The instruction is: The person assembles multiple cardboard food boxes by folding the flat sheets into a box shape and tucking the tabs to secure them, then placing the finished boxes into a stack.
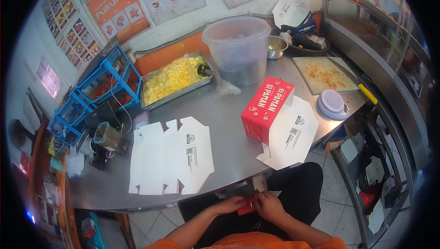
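In my lap, just below the table's front edge, my left hand [230,204] and my right hand [271,206] are close together. Between them is a red piece of carton [246,208], and the fingers of both hands are closed on its edges. Most of it is hidden by the hands. Above them on the table, a flat white carton blank [172,157] with notched edges lies to the left. A second white blank [295,134] lies to the right, beside a standing red box [266,109] with white print.
Behind are a tray [151,103] of yellow pieces, a large translucent tub [238,52] and a steel bowl [276,47]. To the right, a yellow-handled knife [364,88] rests on a cutting board [311,72] near a round scale [332,104]. Blue racks [107,77] stand left.
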Motion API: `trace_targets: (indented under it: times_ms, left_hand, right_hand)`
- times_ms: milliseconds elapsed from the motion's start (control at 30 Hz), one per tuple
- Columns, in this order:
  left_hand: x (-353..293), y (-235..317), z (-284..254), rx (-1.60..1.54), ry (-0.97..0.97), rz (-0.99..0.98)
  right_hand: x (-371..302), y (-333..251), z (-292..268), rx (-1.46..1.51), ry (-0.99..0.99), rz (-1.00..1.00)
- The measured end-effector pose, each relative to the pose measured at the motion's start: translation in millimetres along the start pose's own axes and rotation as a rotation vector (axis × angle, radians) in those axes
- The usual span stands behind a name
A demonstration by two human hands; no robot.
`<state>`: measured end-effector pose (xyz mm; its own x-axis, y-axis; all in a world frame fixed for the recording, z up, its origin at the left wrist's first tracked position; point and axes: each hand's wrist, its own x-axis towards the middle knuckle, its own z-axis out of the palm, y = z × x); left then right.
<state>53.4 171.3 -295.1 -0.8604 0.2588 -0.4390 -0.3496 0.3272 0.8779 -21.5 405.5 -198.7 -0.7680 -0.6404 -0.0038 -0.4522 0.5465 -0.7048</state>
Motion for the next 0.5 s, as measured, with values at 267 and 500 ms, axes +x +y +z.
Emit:
trace_targets:
  times_ms: [267,500]
  left_hand:
    - [-22,-4,13,-0.105,0.103,-0.143]
    - [-23,4,15,-0.168,0.194,-0.146]
  right_hand:
    - [32,24,3,0.015,-0.327,-0.186]
    - [33,18,21,0.007,-0.135,0.112]
